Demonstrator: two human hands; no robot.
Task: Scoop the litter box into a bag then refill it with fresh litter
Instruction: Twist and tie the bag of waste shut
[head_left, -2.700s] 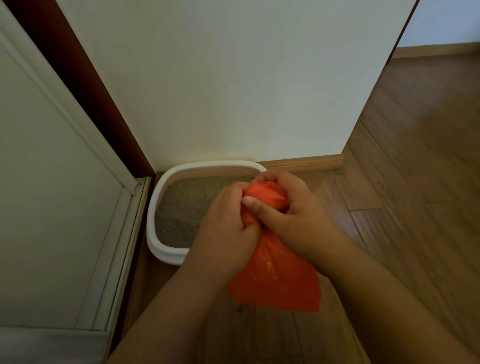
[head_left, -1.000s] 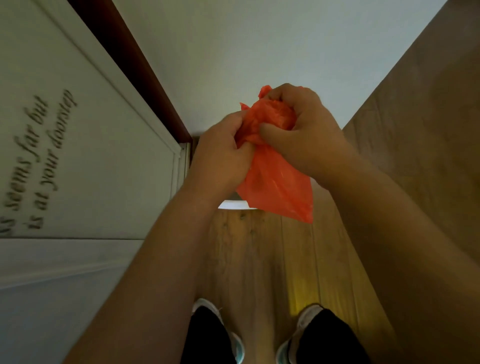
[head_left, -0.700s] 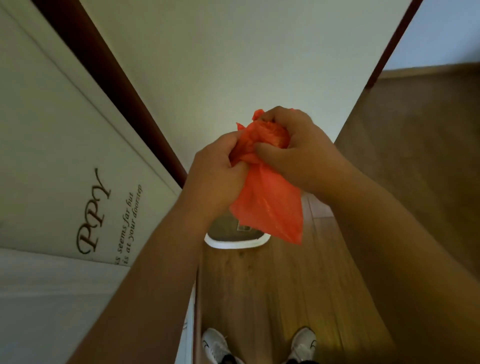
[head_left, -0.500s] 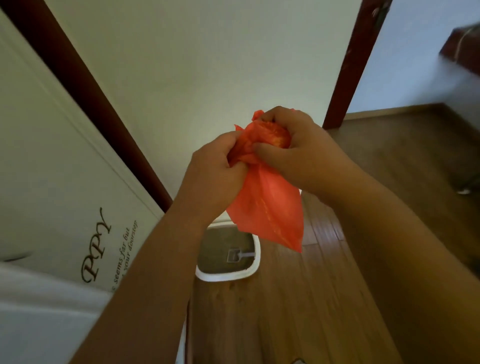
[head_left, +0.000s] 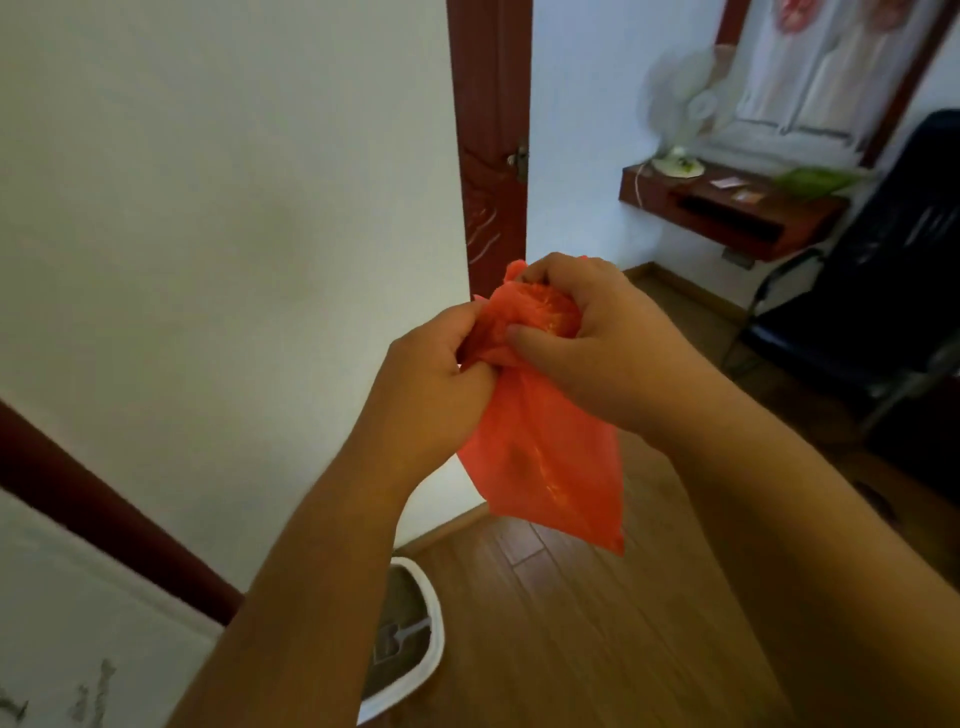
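both hands, left hand (head_left: 426, 384) and right hand (head_left: 597, 338), clamp the bag (head_left: 545, 457) neck (bunched); its body hangs toward 5 o'clock, litter box (head_left: 431, 649) at 7 o'clock.

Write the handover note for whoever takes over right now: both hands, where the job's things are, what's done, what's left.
Left hand: grip closed on the bunched neck of the orange bag.
Right hand: grip closed on the bag's gathered top.
The bag hangs in the air between both hands, with a dark lump showing inside.
Litter box sits on the wood floor by the wall, below the left arm, with the scoop lying in the litter.
Done: the bag holds something and its top is gathered.
Left: tie off and bin the bag, then refill with fresh litter; none in view.
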